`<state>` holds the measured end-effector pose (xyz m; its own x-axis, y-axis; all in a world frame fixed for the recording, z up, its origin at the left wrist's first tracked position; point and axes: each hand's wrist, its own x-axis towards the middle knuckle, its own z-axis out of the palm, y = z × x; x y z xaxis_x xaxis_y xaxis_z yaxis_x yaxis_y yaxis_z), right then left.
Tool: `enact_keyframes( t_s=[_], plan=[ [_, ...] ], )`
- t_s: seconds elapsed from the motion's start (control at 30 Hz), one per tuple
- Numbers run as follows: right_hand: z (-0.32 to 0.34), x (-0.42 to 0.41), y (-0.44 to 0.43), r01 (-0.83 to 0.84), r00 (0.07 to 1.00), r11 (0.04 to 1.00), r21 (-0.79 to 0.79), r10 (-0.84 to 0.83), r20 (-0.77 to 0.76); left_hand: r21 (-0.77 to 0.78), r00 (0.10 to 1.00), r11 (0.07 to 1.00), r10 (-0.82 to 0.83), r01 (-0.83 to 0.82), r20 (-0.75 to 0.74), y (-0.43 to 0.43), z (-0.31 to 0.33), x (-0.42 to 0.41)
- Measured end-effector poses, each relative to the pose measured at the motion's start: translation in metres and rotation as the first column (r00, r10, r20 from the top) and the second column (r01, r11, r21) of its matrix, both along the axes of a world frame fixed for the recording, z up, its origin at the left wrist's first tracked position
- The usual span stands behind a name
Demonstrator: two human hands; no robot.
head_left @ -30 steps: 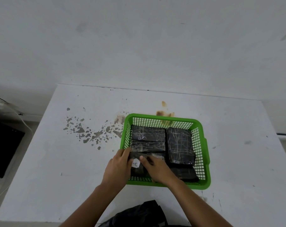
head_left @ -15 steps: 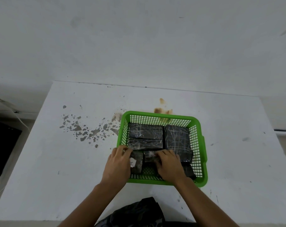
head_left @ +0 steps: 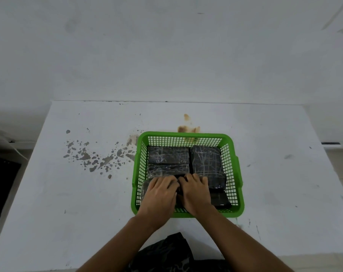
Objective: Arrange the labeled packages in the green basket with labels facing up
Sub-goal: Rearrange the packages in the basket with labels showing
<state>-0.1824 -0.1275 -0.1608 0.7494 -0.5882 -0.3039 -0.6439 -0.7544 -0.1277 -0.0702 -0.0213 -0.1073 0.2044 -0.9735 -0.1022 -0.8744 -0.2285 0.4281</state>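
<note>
Both hands, left [head_left: 160, 195] and right [head_left: 195, 191], pressed flat, grasping nothing, on the near-left package [head_left: 145, 190] in the green basket [head_left: 237, 169]; its long axis ran left-right beneath them.

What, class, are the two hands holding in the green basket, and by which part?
Both the left hand and right hand lie palm-down on the top of a wrapped package at the basket's near side; a closed grip cannot be told.

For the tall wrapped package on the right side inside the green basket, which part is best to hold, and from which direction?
Grip the tall wrapped package across its two long sides, coming from straight above. It lies flat with its long axis running away from the person. Packages crowd its left side, and the green basket wall is near its right, so fingers probably fit best on the right and far edges.
</note>
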Motion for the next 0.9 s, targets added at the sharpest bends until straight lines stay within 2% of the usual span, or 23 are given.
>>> enact_keyframes(
  t_s=[0.17, 0.33, 0.43, 0.6, 0.73, 0.9],
  plan=[
    [0.000, -0.011, -0.007, -0.033, 0.994, 0.997, 0.074, 0.025, 0.111, 0.049, 1.000, 0.998, 0.026, -0.026, 0.006, -0.009, -0.002, 0.019],
    [0.007, -0.013, -0.019, 0.066, 0.978, 0.953, 0.296, -0.120, 0.170, 0.184, 0.999, 0.983, 0.001, -0.010, 0.045, -0.024, 0.000, 0.033],
    [0.009, -0.012, -0.026, 0.067, 0.970, 0.939, 0.338, -0.141, 0.198, 0.269, 0.997, 0.963, -0.044, 0.026, 0.063, -0.034, 0.001, 0.034],
    [0.006, -0.009, -0.034, 0.010, 0.969, 0.944, 0.330, -0.091, 0.230, 0.389, 0.982, 0.918, -0.139, 0.079, 0.129, -0.049, 0.004, 0.030],
    [0.006, -0.006, -0.032, 0.101, 0.952, 0.944, 0.315, -0.184, 0.246, 0.499, 0.954, 0.857, -0.244, 0.129, 0.173, -0.057, 0.002, 0.026],
    [-0.003, -0.013, -0.022, -0.031, 0.989, 0.991, 0.127, 0.012, 0.150, 0.595, 0.929, 0.792, -0.312, 0.138, 0.200, -0.061, -0.003, 0.026]
  ],
)
